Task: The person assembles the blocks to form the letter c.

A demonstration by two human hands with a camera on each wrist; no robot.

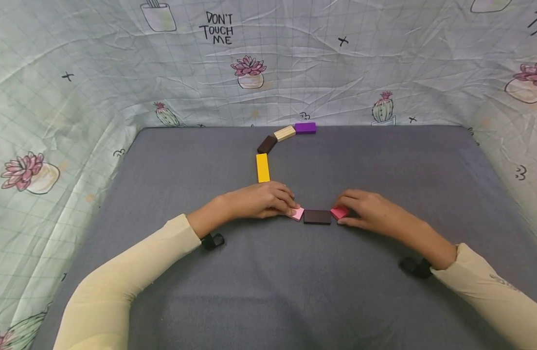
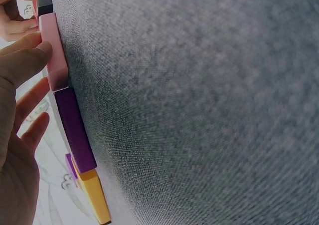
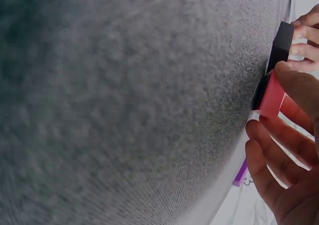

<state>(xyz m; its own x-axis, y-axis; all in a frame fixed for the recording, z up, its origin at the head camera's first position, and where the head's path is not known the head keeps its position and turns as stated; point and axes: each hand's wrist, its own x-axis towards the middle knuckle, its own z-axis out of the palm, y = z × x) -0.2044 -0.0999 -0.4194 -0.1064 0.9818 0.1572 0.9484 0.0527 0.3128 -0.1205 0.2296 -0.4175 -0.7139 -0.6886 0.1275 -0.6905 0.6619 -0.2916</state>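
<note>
In the head view my left hand [image 1: 266, 200] pinches a pink block [image 1: 297, 214] at the left end of a black block [image 1: 317, 217]. Thumb and fingers lie against the pink block [image 2: 56, 63] in the left wrist view, where a dark purple block [image 2: 75, 130] adjoins it; the left hand hides that purple block from the head camera. To the right, my right hand [image 1: 366, 212] holds a red block [image 1: 339, 213] between thumb and fingers. The right wrist view has the red block [image 3: 272, 96] close against the black block [image 3: 282, 43]; whether they touch I cannot tell.
Beyond the left hand a curved row runs toward the back: a yellow block [image 1: 262, 168], a dark brown block [image 1: 267, 144], a pale wooden block [image 1: 285, 133] and a purple block [image 1: 305, 128]. A patterned cloth [image 1: 295, 73] rises behind the grey surface [image 1: 268, 287].
</note>
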